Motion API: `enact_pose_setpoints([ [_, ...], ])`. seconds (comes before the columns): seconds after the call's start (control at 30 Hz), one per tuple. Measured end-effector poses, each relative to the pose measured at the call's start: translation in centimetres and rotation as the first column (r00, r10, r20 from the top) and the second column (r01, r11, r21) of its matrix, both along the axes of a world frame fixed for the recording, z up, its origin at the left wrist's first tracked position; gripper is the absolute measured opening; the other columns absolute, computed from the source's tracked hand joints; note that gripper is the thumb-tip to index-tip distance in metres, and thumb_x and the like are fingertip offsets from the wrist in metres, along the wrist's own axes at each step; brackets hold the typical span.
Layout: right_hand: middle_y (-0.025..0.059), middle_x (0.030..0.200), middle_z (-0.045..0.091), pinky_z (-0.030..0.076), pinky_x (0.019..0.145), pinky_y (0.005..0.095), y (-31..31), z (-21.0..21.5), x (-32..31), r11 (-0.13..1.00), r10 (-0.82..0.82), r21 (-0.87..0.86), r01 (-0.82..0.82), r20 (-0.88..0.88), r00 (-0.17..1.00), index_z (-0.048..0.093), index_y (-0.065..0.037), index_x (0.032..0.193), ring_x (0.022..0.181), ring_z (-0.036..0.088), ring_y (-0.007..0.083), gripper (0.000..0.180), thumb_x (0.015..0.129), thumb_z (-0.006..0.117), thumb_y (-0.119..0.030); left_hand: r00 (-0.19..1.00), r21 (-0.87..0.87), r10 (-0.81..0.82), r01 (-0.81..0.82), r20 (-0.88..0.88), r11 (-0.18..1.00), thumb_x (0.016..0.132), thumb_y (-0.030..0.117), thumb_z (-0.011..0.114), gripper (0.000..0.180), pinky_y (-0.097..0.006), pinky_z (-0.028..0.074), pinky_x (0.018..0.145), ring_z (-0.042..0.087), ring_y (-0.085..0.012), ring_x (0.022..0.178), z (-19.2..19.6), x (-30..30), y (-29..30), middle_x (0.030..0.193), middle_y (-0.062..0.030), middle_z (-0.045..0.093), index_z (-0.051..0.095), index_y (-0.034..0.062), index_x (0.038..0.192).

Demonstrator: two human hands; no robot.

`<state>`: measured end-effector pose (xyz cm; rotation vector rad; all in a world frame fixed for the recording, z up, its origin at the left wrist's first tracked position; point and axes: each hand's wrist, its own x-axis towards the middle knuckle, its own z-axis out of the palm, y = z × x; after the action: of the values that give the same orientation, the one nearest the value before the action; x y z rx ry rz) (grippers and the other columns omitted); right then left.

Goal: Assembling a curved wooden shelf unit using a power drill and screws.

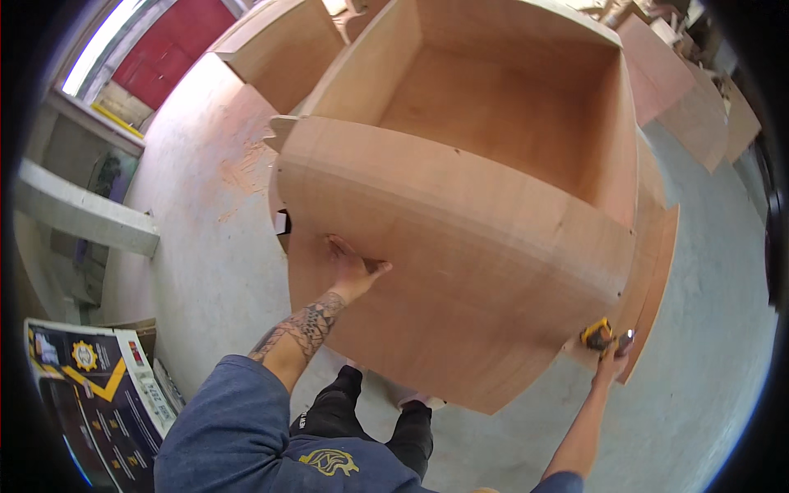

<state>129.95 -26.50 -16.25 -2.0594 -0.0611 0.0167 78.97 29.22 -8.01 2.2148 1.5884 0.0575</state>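
My left hand (pixel 353 267) lies on the broad front panel (pixel 444 279) of a large plywood cabinet, fingers and thumb spread, holding nothing. Off the panel's lower right corner, my right hand (pixel 612 361) is closed on a compact yellow-and-black tool (pixel 596 334); its exact kind is too small to make out. A shiny metal piece (pixel 627 337) shows beside the fingers. Behind the panel's upper edge, the cabinet's open compartment (pixel 509 107) faces up. Small dark spots, perhaps screw heads, dot the panel's edges.
Another plywood box (pixel 288 57) stands at the far left, near wood shavings (pixel 242 172) on the floor. Loose boards (pixel 682 99) lean at the back right. A concrete beam (pixel 90 205) and a printed dark board (pixel 99 394) are at the left.
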Motion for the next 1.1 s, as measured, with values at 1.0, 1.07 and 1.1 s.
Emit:
enact_pose_setpoints([
  [1.0, 0.0136, 0.104, 0.071, 0.056, 0.075, 0.0331, 68.4, 46.3, -40.3, 0.726, 0.681, -0.044, -0.686, 0.183, 0.709, 0.064, 0.004, 0.123, 0.084, 0.07, 0.0157, 0.049, 0.099, 0.076, -0.037, 0.969, -0.255, 0.173, -0.125, 0.174, 0.959, 0.077, 0.073, 0.085, 0.157, -0.064, 0.003, 0.134, -0.008, -0.0554, 0.166, 3.8, 0.6, -1.1, 0.175, -0.0421, -0.009, -0.008, -0.0157, 0.167],
  [1.07, 0.0141, 0.104, 0.071, 0.056, 0.072, 0.0331, 70.3, 46.5, -41.2, 0.723, 0.689, -0.133, -0.678, 0.197, 0.697, 0.063, 0.004, 0.124, 0.082, 0.07, 0.0154, 0.05, 0.099, 0.076, -0.037, 0.97, -0.279, 0.178, -0.127, 0.165, 0.952, 0.077, 0.074, 0.084, 0.156, -0.064, 0.003, 0.134, -0.007, -0.055, 0.166, 3.7, 0.3, -1.1, 0.176, -0.0414, -0.008, -0.007, -0.0154, 0.167],
  [1.1, 0.0146, 0.104, 0.071, 0.056, 0.068, 0.0332, 70.8, 46.8, -41.6, 0.725, 0.688, -0.211, -0.655, 0.215, 0.693, 0.062, 0.004, 0.126, 0.08, 0.07, 0.0151, 0.051, 0.099, 0.076, -0.037, 0.968, -0.251, 0.176, -0.127, 0.181, 0.959, 0.078, 0.074, 0.083, 0.155, -0.063, 0.003, 0.134, -0.006, -0.0543, 0.166, 3.6, 0.3, -1.2, 0.176, -0.0412, -0.007, -0.006, -0.0156, 0.167],
])
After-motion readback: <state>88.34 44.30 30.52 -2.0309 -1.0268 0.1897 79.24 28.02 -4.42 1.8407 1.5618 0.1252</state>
